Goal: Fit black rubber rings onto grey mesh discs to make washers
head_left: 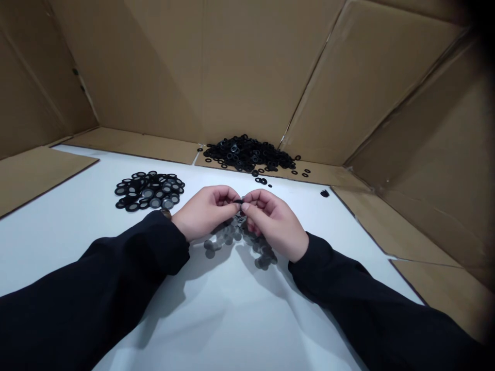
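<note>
My left hand and my right hand meet above the white sheet, their fingertips pinching a small black rubber washer between them. Its exact shape is mostly hidden by my fingers. Below my hands lies a scatter of flat grey discs, partly covered by my palms. Left of my left hand sits a heap of black washers with grey centres. A larger heap of plain black rubber washers lies farther ahead, beyond my fingertips.
A white sheet covers the work surface. Brown cardboard panels rise at the back and sides. A few stray black washers lie at the right edge of the sheet. Dark sleeves cover both forearms.
</note>
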Motion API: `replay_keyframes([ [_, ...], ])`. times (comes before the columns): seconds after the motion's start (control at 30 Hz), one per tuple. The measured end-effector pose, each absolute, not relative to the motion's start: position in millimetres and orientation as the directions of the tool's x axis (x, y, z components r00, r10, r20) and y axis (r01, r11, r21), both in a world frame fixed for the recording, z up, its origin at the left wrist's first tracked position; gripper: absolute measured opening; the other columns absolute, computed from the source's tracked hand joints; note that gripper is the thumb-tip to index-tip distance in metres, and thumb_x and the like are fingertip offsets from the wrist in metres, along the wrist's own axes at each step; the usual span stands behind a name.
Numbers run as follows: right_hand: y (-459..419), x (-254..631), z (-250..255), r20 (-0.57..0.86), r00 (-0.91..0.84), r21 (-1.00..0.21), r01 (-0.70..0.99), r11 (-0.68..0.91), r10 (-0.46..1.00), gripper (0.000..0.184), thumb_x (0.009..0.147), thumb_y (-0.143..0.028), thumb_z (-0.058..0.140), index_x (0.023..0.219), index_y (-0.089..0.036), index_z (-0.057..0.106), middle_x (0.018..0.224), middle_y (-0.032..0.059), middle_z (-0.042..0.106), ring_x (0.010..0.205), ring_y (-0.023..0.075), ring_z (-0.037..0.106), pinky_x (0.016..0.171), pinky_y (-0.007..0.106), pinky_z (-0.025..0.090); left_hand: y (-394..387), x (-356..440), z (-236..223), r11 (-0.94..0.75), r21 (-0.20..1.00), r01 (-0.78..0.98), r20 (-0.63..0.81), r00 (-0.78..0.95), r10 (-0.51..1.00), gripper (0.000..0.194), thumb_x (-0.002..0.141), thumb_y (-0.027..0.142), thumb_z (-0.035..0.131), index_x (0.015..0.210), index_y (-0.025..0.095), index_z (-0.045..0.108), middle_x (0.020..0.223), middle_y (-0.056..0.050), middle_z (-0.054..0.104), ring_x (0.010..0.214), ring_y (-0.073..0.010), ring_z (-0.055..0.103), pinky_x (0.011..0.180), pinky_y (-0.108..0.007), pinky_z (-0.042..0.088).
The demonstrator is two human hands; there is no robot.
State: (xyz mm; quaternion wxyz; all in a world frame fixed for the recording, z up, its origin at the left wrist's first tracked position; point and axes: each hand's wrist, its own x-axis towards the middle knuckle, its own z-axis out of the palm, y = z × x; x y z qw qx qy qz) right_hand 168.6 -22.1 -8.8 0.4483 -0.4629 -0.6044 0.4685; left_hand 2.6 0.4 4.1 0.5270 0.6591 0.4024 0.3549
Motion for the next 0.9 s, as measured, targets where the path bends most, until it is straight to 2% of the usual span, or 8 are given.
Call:
replay_keyframes([
  [0.13, -20.6, 171.5, -11.8, 0.207, -0.146, -0.932, 0.272, 0.241, 0.967, 0.017, 0.081, -0.034, 0.064, 0.084, -0.018, 0.058, 0.065, -0.0029, 0.055, 0.053, 0.0096, 0.051, 0.050, 0.023, 0.041, -0.8, 3.7, 4.1, -0.169, 0.956, 0.238, 0.053, 0.426, 0.903, 0.010, 0.078, 0.025, 0.059, 0.079, 0.015, 0.060, 0.066, 0.003, 0.054, 0.057, -0.0083, 0.045, 0.051, -0.020, 0.036],
  [0.27, -20.8, 172.6, -13.7, 0.213, -0.154, -0.904, 0.343, 0.255, 0.965, 0.018, 0.086, -0.037, 0.057, 0.085, -0.019, 0.057, 0.064, -0.0026, 0.054, 0.056, 0.0110, 0.052, 0.052, 0.024, 0.040, -2.7, 6.3, 4.2, -0.189, 0.942, 0.278, 0.063, 0.406, 0.912, 0.011, 0.082, 0.026, 0.054, 0.078, 0.016, 0.057, 0.064, 0.004, 0.052, 0.055, -0.0077, 0.043, 0.050, -0.020, 0.035],
  [0.5, -23.7, 170.3, -13.6, 0.187, -0.165, -0.918, 0.322, 0.232, 0.968, 0.021, 0.089, -0.039, 0.052, 0.083, -0.019, 0.052, 0.060, -0.0037, 0.048, 0.054, 0.0110, 0.048, 0.049, 0.024, 0.035, -4.2, 10.2, 4.8, -0.200, 0.947, 0.251, 0.102, 0.355, 0.929, 0.014, 0.086, 0.028, 0.051, 0.081, 0.016, 0.055, 0.062, 0.005, 0.050, 0.051, -0.0069, 0.042, 0.050, -0.021, 0.034],
  [0.9, -21.4, 168.1, -9.9, 0.177, -0.176, -0.946, 0.239, 0.217, 0.968, 0.021, 0.086, -0.038, 0.058, 0.080, -0.018, 0.053, 0.060, -0.0041, 0.048, 0.052, 0.0099, 0.045, 0.048, 0.023, 0.034, -5.5, 11.8, 4.1, -0.179, 0.974, 0.142, 0.114, 0.378, 0.919, 0.020, 0.090, 0.033, 0.050, 0.083, 0.015, 0.054, 0.066, 0.003, 0.049, 0.057, -0.0086, 0.041, 0.054, -0.023, 0.034],
])
